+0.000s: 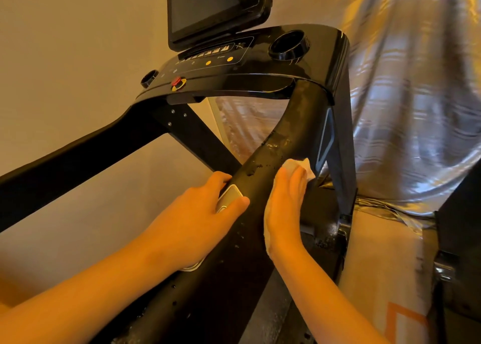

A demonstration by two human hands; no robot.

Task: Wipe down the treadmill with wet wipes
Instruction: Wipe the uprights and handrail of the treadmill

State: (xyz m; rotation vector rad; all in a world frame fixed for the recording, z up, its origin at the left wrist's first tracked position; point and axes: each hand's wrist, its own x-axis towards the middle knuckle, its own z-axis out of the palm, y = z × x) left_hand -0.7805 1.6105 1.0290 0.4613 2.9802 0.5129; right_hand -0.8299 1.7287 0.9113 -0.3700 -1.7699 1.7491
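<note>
Here I am at the treadmill (343, 148), both hands on the near handrail (263, 166), the black bar that climbs from six o'clock toward the console (260, 65) at twelve. My left hand (203, 213), a shade toward seven o'clock of centre, grips that rail. The thumb lies across the top, the fingers curl round the far side, and a silver sensor plate (230, 195) shows between them. My right hand (286, 208), at five o'clock, is flat, fingers straight and pressed together. It pushes the wet wipe (299, 165) against the rail's right flank; the white cloth peeks out past the fingertips and along the edge of the palm. Pale flecks dot the rail just above. At twelve stands the dark screen (208, 5), at one the cup holder (289, 44), at eleven the red button (177, 82). A shiny curtain (416, 83) hangs at two o'clock.
</note>
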